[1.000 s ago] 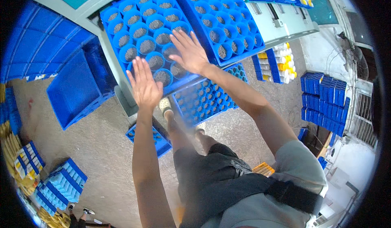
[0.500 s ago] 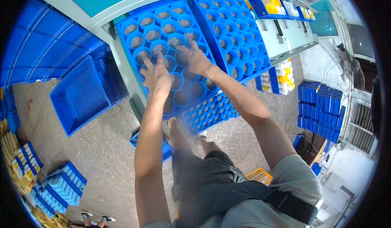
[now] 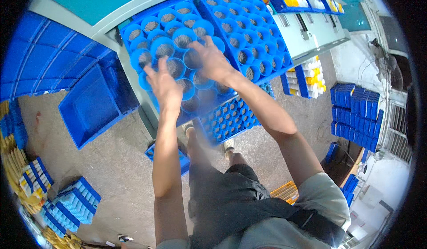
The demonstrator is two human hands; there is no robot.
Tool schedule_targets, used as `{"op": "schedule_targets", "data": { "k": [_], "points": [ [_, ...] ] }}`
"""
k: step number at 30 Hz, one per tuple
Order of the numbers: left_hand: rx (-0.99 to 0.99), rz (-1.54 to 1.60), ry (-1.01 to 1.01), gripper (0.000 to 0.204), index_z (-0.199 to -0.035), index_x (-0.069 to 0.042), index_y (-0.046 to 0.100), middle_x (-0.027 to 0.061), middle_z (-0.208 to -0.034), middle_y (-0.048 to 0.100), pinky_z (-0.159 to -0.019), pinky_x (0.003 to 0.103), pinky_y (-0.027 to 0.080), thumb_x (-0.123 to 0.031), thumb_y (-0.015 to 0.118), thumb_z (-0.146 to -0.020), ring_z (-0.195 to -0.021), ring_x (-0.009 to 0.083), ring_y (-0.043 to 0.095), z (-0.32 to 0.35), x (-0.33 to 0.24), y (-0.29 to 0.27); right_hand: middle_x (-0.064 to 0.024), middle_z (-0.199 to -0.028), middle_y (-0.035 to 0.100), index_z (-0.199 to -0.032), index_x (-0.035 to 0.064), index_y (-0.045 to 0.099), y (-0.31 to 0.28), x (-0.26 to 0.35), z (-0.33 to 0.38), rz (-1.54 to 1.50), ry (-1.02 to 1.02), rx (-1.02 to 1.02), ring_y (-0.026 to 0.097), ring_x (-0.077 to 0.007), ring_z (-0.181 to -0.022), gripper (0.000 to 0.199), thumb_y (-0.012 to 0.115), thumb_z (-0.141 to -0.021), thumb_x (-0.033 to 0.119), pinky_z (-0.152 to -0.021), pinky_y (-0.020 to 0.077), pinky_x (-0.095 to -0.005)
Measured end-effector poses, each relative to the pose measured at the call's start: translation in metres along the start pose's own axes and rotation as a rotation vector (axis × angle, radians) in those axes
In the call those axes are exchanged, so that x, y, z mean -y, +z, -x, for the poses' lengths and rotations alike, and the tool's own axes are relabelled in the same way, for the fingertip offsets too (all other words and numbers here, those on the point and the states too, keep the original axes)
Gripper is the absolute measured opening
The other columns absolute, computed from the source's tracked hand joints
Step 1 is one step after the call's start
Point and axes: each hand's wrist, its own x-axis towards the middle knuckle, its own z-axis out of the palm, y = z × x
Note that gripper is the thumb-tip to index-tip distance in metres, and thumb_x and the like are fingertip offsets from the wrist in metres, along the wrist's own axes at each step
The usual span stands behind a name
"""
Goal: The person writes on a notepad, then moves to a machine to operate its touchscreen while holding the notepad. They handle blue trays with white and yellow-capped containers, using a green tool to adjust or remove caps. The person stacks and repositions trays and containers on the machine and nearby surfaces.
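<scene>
A blue tray (image 3: 126,26) of round blue cups, many with grey granules inside, lies on the machine's table in front of me. My left hand (image 3: 165,89) has its fingers spread around cups at the tray's near left. Among the cups further right, my right hand (image 3: 214,64) grips with bent fingers. Between both hands a cluster of blue cups (image 3: 163,49) stands higher than the cups around it, their side walls partly showing. Some fingertips are hidden down between the cups. Nearest me, several cups look dark inside and are blurred.
A second blue tray (image 3: 271,76) of smaller filled cups adjoins on the right. Below stands another cup-filled tray (image 3: 231,122). An empty blue bin (image 3: 91,106) sits left. Yellow and white pieces fill racks (image 3: 307,78) at right, near stacked blue boxes (image 3: 356,111).
The cluster of cups between my hands has risen above its neighbours and looks larger. Both hands have shifted slightly with it, and the whole view has moved a little.
</scene>
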Motion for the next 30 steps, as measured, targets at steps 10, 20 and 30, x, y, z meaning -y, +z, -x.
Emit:
{"op": "schedule_targets", "data": {
  "k": [10,20,30],
  "points": [
    [-0.129,0.032,0.150,0.085,-0.136,-0.017,0.054,0.0253,-0.147,0.030,-0.102,0.051,0.047,0.018,0.074,-0.061,-0.131,0.0475,0.042,0.247,-0.127,0.009,-0.0288,-0.144,0.038,-0.131,0.0138,0.054,-0.095,-0.024,0.273,-0.040,-0.120,-0.304,0.046,-0.0517,-0.128,0.066,0.063,-0.071,-0.012,-0.099,0.0499,-0.0510],
    [0.559,0.099,-0.161,0.080,-0.141,-0.013,0.049,0.0307,-0.145,0.030,-0.107,0.058,0.039,0.006,0.077,-0.069,-0.131,0.0549,0.039,0.414,0.054,0.332,-0.0282,-0.147,0.035,-0.141,0.0144,0.050,0.192,-0.315,0.435,0.113,0.492,0.409,0.051,-0.0475,-0.126,0.062,0.066,-0.083,0.000,-0.096,0.0538,-0.0472],
    [0.394,0.015,-0.066,0.090,-0.144,-0.017,0.045,0.0278,-0.142,0.031,-0.102,0.060,0.042,0.000,0.085,-0.066,-0.127,0.0512,0.042,0.439,0.265,0.582,-0.0137,-0.154,0.034,-0.144,0.0321,0.051,0.440,-0.511,0.413,0.151,0.454,0.299,0.045,-0.0399,-0.136,0.049,0.051,-0.099,0.012,-0.095,0.0508,-0.0561]
  ]
}}
